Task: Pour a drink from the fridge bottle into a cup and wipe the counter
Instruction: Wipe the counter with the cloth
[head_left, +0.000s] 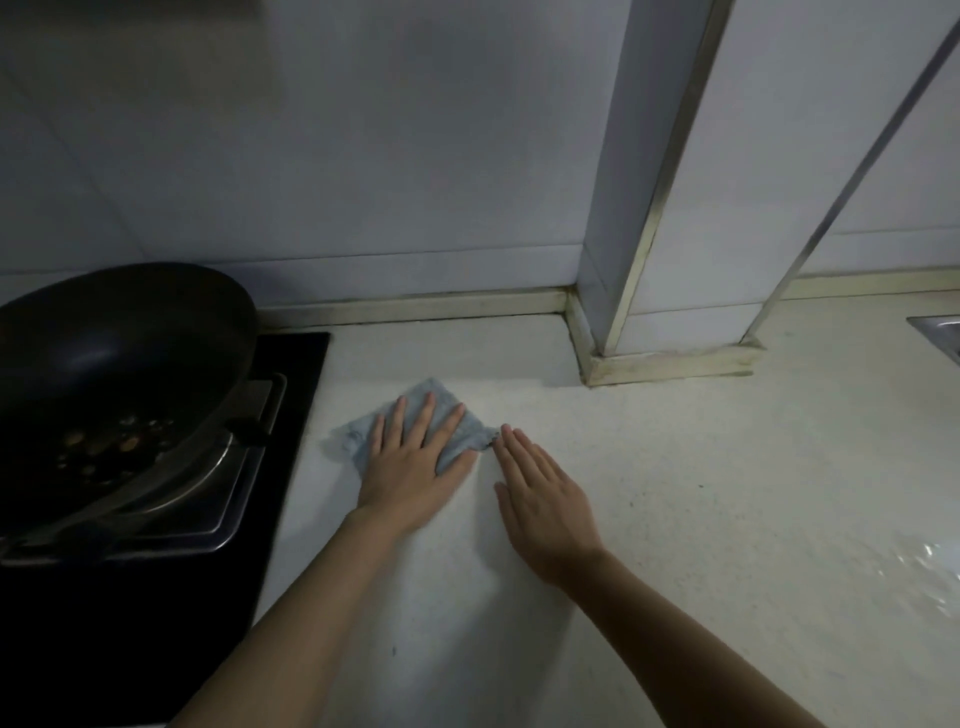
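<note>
A big dark pan (119, 332) sits on a black stove (293, 395) at 9 o'clock. Small brown bits (104, 441) lie in the bottom of the pan. A shiny metal ring (221, 465) is under the pan. A white wall (363, 156) fills the top, at 12 o'clock. A white post (649, 208) with metal edges stands at 1 o'clock. A metal sink corner (941, 335) peeks in at 3 o'clock. Something clear and shiny (930, 566) shows at 4 o'clock, too blurry to tell.

The left forearm (311, 597) and right forearm (675, 634) reach forward, bare. The left hand (415, 467) lies flat, palm down, fingers (425, 415) straight and slightly spread — the right hand (545, 504) (fingers held together, angled toward the left one) lies flat just beside it.
</note>
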